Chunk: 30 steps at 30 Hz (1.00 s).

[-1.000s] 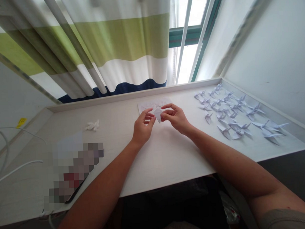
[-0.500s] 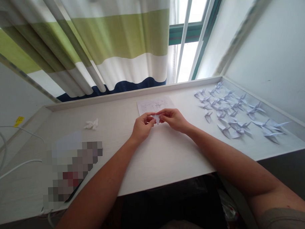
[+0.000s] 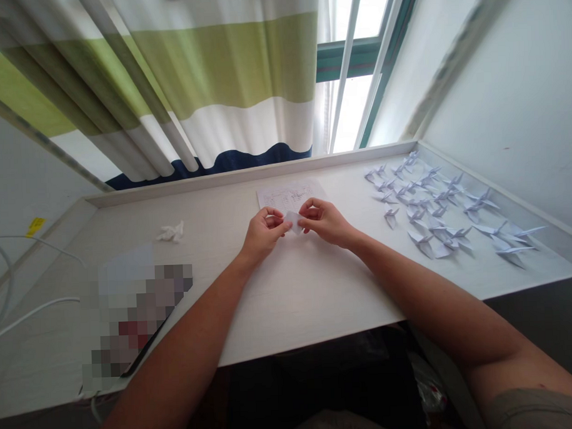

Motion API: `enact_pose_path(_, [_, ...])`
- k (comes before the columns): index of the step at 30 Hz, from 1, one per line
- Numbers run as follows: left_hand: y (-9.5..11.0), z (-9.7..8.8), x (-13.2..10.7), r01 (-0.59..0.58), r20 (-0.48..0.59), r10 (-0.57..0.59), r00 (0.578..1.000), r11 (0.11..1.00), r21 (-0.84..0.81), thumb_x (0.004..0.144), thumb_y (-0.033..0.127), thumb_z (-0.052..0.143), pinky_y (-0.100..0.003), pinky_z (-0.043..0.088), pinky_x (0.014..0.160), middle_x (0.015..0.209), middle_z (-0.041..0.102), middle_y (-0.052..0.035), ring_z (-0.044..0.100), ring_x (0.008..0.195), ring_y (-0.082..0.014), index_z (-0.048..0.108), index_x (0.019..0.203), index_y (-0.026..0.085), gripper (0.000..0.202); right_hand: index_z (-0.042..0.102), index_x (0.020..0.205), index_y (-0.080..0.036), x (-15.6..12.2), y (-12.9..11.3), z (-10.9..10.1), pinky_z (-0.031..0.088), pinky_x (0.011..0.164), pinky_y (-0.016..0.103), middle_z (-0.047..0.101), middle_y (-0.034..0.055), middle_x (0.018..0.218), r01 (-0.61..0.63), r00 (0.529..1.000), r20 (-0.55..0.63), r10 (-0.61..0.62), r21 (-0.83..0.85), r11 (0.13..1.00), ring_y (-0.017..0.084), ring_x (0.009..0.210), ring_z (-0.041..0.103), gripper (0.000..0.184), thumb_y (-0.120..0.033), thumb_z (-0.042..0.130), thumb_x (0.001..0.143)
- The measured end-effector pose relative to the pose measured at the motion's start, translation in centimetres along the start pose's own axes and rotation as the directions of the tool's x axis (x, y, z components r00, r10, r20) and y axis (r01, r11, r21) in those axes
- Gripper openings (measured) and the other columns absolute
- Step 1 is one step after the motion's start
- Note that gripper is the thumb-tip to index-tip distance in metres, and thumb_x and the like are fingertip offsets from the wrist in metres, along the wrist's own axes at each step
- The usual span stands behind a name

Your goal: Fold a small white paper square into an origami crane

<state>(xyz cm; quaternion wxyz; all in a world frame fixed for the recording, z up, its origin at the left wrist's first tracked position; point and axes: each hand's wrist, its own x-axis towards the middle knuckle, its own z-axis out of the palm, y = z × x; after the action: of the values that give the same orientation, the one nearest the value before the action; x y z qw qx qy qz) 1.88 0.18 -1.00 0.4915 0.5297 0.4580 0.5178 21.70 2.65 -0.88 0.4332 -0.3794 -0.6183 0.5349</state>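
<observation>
I see two arms (image 3: 434, 294) stretched forward, left hand (image 3: 262, 234) and right hand (image 3: 327, 224) pinching one small folded paper (image 3: 294, 221), one printed sheet (image 3: 285, 194) beyond.

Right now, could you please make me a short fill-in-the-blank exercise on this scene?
The paper between the left hand and the right hand is ____ in colour.
The cranes lie nearer the ____ hand.
The bottom band of the curtain is dark ____.
The tag at far left is ____.
Missing words: white; right; blue; yellow.
</observation>
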Motion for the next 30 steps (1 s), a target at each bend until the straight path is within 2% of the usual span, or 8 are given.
enact_pose_path(3, [-0.3,-0.1,0.0,-0.001,0.059,0.001,0.998,1.000,0.007,0.069,0.033,0.092,-0.028,0.053,0.066,0.079,0.073,-0.0017,0.067,0.072,-0.0151,0.072,0.095,0.017,0.037,0.070,0.104,-0.021,0.1,0.3,-0.1,0.057,0.067,0.031,0.076,-0.0002,0.078,0.000,1.000,0.026,0.001,-0.046,0.999,0.016,0.071,0.069,0.032,-0.029,0.083,0.076])
enact_pose_path(6, [-0.4,0.0,-0.1,-0.013,0.097,0.010,0.995,0.999,0.030,0.072,0.035,0.090,-0.028,0.054,0.066,0.080,0.074,-0.0032,0.068,0.074,-0.0160,0.076,0.095,0.016,0.033,0.075,0.095,-0.018,0.1,0.3,0.1,0.059,0.067,0.032,0.078,0.0037,0.084,0.041,0.999,0.039,-0.038,-0.056,0.998,0.017,0.075,0.070,0.023,-0.033,0.083,0.078])
enact_pose_path(9, [-0.2,0.3,-0.3,-0.033,0.053,0.031,0.998,0.999,0.039,0.073,0.038,0.090,-0.029,0.056,0.066,0.080,0.076,-0.0038,0.068,0.073,-0.0160,0.078,0.090,0.017,0.030,0.075,0.086,-0.018,0.2,0.3,0.2,0.060,0.066,0.032,0.077,0.0034,0.080,0.058,0.998,0.008,-0.057,-0.003,0.998,0.017,0.072,0.070,0.023,-0.036,0.085,0.077])
enact_pose_path(13, [0.3,0.5,-0.3,-0.043,0.005,0.043,0.999,0.999,-0.008,0.072,0.040,0.091,-0.031,0.058,0.068,0.076,0.075,-0.0022,0.067,0.068,-0.0153,0.078,0.090,0.017,0.032,0.076,0.088,-0.019,0.0,-0.1,0.4,0.060,0.065,0.032,0.074,0.0015,0.073,0.059,0.998,-0.007,-0.059,0.050,0.997,0.017,0.067,0.070,0.024,-0.039,0.086,0.078])
enact_pose_path(18, [0.5,0.7,-0.3,-0.002,-0.036,-0.002,0.999,0.994,-0.107,0.067,0.037,0.093,-0.033,0.062,0.072,0.076,0.076,-0.0021,0.071,0.073,-0.0172,0.076,0.083,0.018,0.031,0.082,0.087,-0.019,-0.3,-0.8,0.3,0.060,0.069,0.033,0.078,0.0040,0.082,0.039,0.999,0.028,-0.041,0.064,0.997,0.016,0.070,0.071,0.020,-0.038,0.083,0.081])
enact_pose_path(21, [0.7,0.7,-0.4,0.025,-0.048,-0.032,0.998,0.989,-0.143,0.066,0.035,0.093,-0.034,0.063,0.075,0.077,0.076,-0.0026,0.072,0.075,-0.0172,0.076,0.084,0.017,0.030,0.082,0.087,-0.019,-0.4,-1.0,0.3,0.060,0.073,0.034,0.079,0.0055,0.085,0.028,0.998,0.046,-0.032,0.086,0.996,0.017,0.075,0.071,0.025,-0.043,0.083,0.083])
enact_pose_path(26, [1.2,0.6,-0.6,0.025,-0.010,-0.026,1.000,0.987,-0.162,0.071,0.041,0.094,-0.038,0.065,0.082,0.082,0.077,-0.0038,0.074,0.078,-0.0177,0.076,0.086,0.015,0.035,0.081,0.087,-0.020,-0.4,-0.7,0.5,0.058,0.079,0.038,0.079,0.0053,0.087,0.106,0.994,-0.005,-0.106,0.020,0.994,0.020,0.082,0.070,0.033,-0.049,0.091,0.075])
enact_pose_path(30, [1.2,0.5,-0.6,-0.022,-0.015,0.020,1.000,0.992,-0.123,0.068,0.045,0.098,-0.040,0.065,0.082,0.085,0.080,-0.0052,0.075,0.079,-0.0194,0.080,0.099,0.015,0.047,0.075,0.089,-0.021,-0.3,-0.6,0.6,0.058,0.076,0.036,0.076,0.0034,0.091,0.120,0.991,-0.068,-0.115,0.066,0.991,0.019,0.082,0.069,0.044,-0.052,0.097,0.067])
